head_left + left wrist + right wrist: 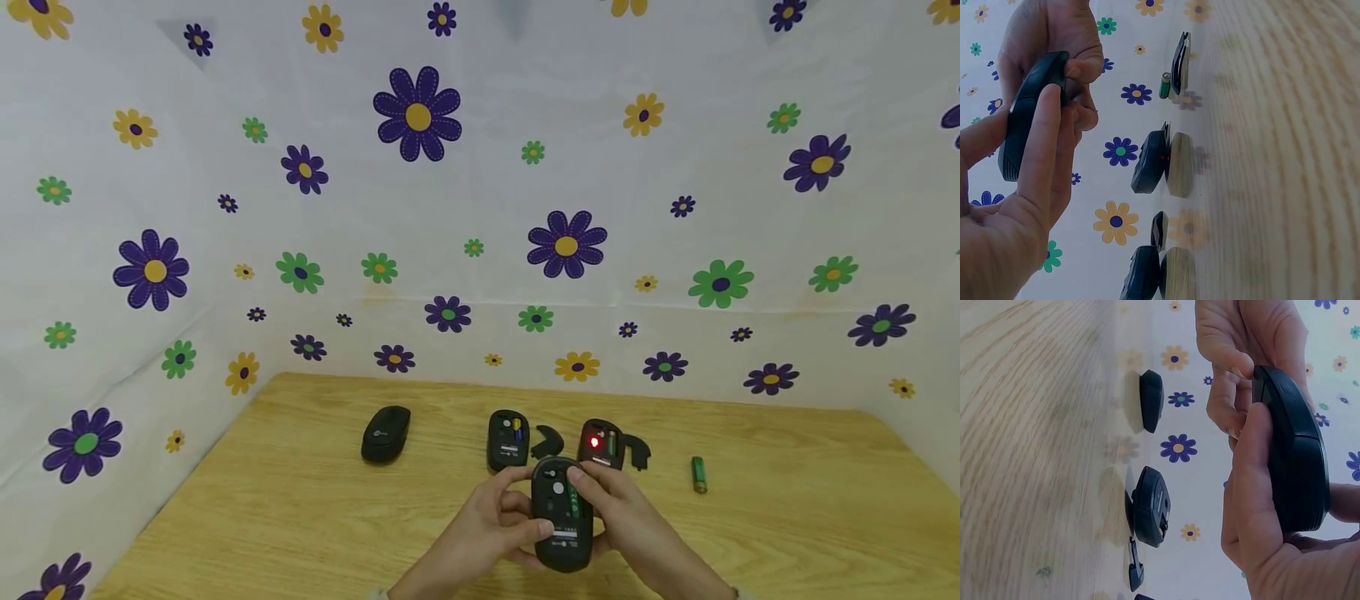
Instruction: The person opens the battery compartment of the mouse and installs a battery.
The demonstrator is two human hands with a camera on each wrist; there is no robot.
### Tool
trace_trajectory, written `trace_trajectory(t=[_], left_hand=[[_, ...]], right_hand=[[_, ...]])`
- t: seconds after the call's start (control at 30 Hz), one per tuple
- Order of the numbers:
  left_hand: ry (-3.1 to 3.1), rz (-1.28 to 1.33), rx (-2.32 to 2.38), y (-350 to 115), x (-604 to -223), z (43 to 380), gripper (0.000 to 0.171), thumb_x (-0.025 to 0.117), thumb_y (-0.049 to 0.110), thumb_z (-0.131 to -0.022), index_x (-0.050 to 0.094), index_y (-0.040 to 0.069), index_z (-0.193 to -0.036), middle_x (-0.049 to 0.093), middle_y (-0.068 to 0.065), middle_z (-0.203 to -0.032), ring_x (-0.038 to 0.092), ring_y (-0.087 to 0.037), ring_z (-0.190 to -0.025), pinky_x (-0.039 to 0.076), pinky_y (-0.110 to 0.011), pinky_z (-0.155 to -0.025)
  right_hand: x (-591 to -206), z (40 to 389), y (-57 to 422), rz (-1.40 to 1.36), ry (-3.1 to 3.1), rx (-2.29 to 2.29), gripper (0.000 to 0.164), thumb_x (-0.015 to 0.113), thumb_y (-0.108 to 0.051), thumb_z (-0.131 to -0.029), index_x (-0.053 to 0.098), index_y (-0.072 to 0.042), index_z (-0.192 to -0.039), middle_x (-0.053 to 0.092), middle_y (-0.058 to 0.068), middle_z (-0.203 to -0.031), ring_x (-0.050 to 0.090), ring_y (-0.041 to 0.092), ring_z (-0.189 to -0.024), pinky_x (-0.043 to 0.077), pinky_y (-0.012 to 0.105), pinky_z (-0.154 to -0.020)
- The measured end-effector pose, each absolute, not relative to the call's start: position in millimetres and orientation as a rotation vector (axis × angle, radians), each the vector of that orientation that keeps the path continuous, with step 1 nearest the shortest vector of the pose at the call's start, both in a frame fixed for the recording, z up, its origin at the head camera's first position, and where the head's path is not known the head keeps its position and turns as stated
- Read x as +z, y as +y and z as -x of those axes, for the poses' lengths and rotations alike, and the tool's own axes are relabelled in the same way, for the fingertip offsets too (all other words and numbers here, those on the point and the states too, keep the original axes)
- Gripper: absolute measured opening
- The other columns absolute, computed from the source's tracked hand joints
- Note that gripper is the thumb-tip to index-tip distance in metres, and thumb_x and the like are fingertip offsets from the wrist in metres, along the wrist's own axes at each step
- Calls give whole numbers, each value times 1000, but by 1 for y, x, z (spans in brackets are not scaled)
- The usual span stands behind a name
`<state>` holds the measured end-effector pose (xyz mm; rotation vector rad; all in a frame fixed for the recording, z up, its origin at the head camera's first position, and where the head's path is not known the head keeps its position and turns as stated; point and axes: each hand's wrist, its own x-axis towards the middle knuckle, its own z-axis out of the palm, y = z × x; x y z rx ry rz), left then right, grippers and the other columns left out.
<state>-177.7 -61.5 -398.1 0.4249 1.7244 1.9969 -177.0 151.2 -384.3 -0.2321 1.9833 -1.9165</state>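
Observation:
Both hands hold a black computer mouse [562,533], underside up, above the table. My left hand [491,521] grips its left side, with the thumb on the label and fingers along the edge. My right hand [626,508] holds the opposite side, its thumb at the upper end of a green battery [574,500] in the uncovered battery slot. In the left wrist view, the mouse [1025,119] is seen edge-on, with fingers on both faces. The right wrist view shows the mouse's rounded shell [1297,462] resting against the right fingers.
Behind the hands lie two upturned mice, one [508,442] with batteries showing, another [602,442] glowing red. Curved black covers [549,440] [638,451] lie beside them. A green battery [699,475] lies right, an upright mouse [386,434] left. A thin black piece [1180,64] shows near the battery.

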Motion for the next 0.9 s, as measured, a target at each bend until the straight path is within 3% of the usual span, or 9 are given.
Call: trace_trajectory(t=[0.3,0.9], left_hand=[[1746,-408,1979,-62,-398,178,60,66,-3,-95,40,1,-150,66,-14,-100,70,-24,-92,64,-38,-70],[1730,-407,1974,-61,-402,180,62,67,-5,-94,41,2,-150,66,-14,-100,70,-24,-93,64,-38,-70]], right_hand=[[-385,178,151,252,1990,-1911,56,41,-31,-111,41,17,-140,62,15,-118,61,24,-103,63,52,-73],[-389,179,154,271,1969,-1901,45,42,-20,-111,43,17,-138,64,11,-108,66,22,-92,63,51,-73]])
